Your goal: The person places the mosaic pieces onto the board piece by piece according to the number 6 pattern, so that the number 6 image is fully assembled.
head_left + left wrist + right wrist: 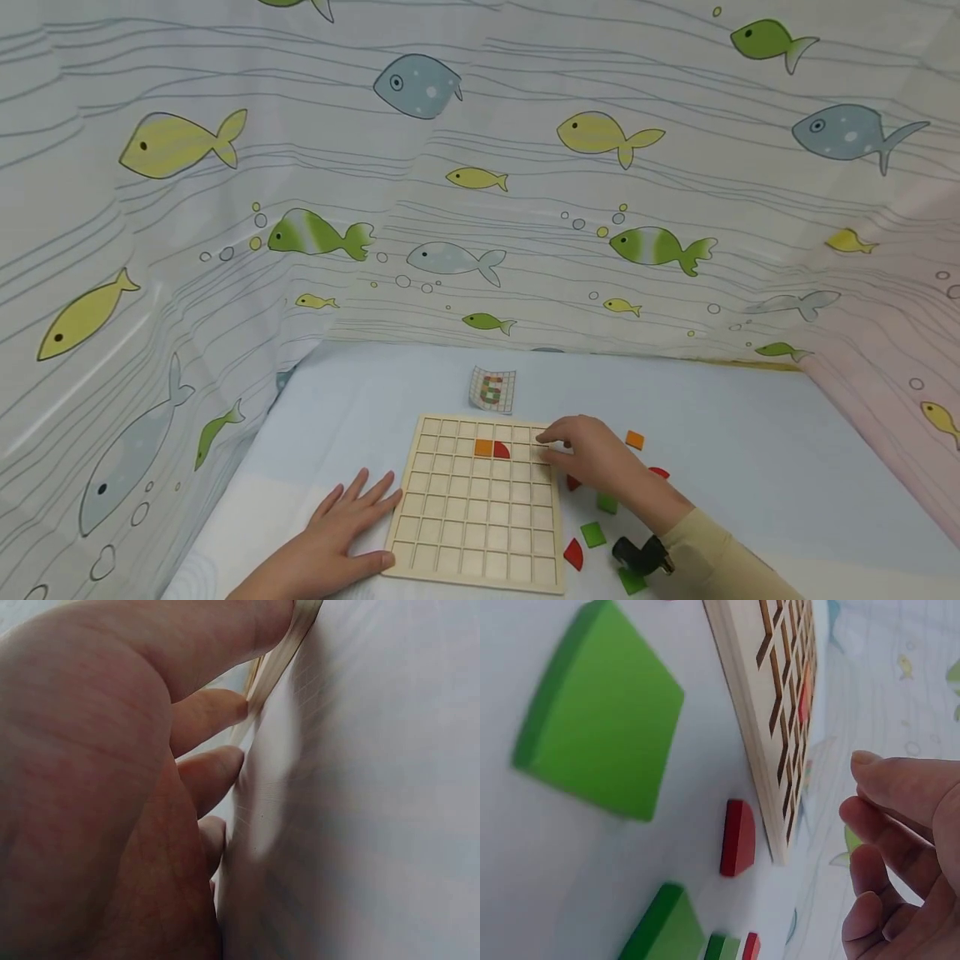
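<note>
Green squares and red quarter-circles lie right of the wooden grid board. The left hand, fingers spread, touches its left edge; the right hand, thumb and fingertips apart, holding nothing, hides part of its right edge. Beyond it lies a patterned card. The pale board bears an orange square beside a red piece.

Small screened-off nook, apparently for tabletop play; whether in a home or a studio, we cannot tell. We list: fish-printed sheeting, creased, on three sides, pinkish at right; one pale-covered surface reaching back to it; one wooden grid board; loose coloured tiles alongside.
</note>
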Demonstrator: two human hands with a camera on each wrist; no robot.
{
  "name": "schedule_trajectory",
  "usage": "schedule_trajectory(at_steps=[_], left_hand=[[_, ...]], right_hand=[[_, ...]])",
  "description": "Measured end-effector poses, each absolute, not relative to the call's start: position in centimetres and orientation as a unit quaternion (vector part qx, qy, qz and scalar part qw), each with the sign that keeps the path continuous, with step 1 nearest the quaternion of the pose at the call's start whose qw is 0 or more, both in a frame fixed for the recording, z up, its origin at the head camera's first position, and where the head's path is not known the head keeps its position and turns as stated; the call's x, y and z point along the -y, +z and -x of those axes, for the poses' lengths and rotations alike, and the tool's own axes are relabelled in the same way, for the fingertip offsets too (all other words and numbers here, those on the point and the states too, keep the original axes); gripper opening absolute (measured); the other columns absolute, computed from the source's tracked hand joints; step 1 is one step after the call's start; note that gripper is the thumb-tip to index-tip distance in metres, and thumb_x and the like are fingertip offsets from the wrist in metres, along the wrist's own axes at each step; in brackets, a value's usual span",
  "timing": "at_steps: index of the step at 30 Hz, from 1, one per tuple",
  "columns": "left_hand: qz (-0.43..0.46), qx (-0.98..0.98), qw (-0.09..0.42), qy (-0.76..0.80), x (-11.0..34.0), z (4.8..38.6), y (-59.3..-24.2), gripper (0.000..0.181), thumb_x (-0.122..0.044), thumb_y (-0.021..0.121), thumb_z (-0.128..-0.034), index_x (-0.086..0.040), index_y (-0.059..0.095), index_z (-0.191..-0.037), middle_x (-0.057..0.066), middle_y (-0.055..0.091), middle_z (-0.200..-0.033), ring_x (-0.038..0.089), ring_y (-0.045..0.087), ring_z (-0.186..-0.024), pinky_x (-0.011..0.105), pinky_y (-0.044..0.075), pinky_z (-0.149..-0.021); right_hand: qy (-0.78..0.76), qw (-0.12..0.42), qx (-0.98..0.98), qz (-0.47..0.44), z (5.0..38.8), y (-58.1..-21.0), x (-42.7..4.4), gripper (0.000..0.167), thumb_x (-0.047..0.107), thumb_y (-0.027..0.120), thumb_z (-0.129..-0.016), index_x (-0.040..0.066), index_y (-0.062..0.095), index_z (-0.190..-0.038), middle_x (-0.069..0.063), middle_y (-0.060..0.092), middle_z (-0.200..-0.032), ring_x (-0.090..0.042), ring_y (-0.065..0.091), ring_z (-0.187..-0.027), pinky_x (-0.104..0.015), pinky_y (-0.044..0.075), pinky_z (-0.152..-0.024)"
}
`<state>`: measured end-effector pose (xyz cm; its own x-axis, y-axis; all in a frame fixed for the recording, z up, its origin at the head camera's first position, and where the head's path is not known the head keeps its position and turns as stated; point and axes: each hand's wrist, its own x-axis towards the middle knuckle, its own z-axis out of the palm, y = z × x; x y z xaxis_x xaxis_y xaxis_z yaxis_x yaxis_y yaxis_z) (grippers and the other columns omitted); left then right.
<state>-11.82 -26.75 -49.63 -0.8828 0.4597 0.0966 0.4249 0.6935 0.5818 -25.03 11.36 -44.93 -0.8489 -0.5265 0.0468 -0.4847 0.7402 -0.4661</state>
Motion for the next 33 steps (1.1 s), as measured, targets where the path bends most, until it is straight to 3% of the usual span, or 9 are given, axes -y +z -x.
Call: schedule_trajectory(at_steps=[8,10,13,20,27,33], left_hand=[[-0.231,-0.921,0.037,0.313,26.7,12.0,-49.4,0.07,-0.052,0.063,-0.0921,-0.012,0.048,-0.148,0.011,0.032,-0.158,0.049,0.014,-0.143,0.015,-0.017,-0.105],[-0.229,-0.918,0.041,0.321,26.6,11.9,-49.4,0.07,-0.052,0.064,-0.092,-0.013,0.048,-0.148,0.011,0.032,-0.158,0.049,0.013,-0.144,0.023,-0.014,-0.108],[-0.227,-0.913,0.041,0.336,26.6,11.8,-49.5,0.069,-0.05,0.066,-0.0914,-0.015,0.048,-0.148,0.011,0.031,-0.158,0.045,0.011,-0.146,0.026,-0.012,-0.108],[-0.228,-0.919,0.034,0.32,26.6,11.8,-49.5,0.07,-0.051,0.065,-0.0915,-0.013,0.049,-0.148,0.011,0.032,-0.158,0.049,0.013,-0.144,0.014,-0.017,-0.104],[-0.222,-0.919,0.045,0.323,26.5,11.8,-49.2,0.071,-0.051,0.065,-0.0916,-0.012,0.047,-0.148,0.011,0.031,-0.158,0.05,0.012,-0.143,0.014,-0.017,-0.104],[-0.223,-0.921,0.041,0.317,26.5,11.8,-49.2,0.071,-0.052,0.064,-0.0917,-0.013,0.047,-0.149,0.011,0.031,-0.158,0.051,0.013,-0.143,0.014,-0.017,-0.105]], right_hand=[[-0.243,0.044,-0.938,0.246,24.4,-45.5,-13.5,0.022,0.022,0.077,-0.088,0.015,0.078,-0.109,0.011,0.07,-0.103,-0.012,0.062,-0.092,-0.033,0.053,-0.077],[-0.241,0.041,-0.938,0.247,24.2,-45.6,-13.9,0.023,0.021,0.078,-0.087,0.015,0.078,-0.108,0.01,0.071,-0.103,-0.011,0.063,-0.09,-0.033,0.053,-0.077],[-0.244,0.041,-0.938,0.244,24.1,-45.7,-14.4,0.023,0.02,0.079,-0.085,0.014,0.078,-0.108,0.009,0.071,-0.103,-0.013,0.065,-0.092,-0.035,0.054,-0.079],[-0.247,0.064,-0.939,0.23,23.9,-46.4,-15.2,0.026,0.021,0.079,-0.086,0.014,0.077,-0.111,0.007,0.071,-0.107,-0.016,0.063,-0.098,-0.038,0.053,-0.083],[-0.248,0.078,-0.934,0.246,23.9,-47.0,-15.8,0.029,0.019,0.078,-0.087,0.014,0.075,-0.115,0.007,0.069,-0.112,-0.014,0.061,-0.099,-0.038,0.053,-0.083],[-0.233,0.081,-0.922,0.298,24.0,-47.1,-16.1,0.026,0.013,0.076,-0.088,0.014,0.075,-0.114,0.006,0.07,-0.115,-0.02,0.062,-0.111,-0.041,0.052,-0.089]])
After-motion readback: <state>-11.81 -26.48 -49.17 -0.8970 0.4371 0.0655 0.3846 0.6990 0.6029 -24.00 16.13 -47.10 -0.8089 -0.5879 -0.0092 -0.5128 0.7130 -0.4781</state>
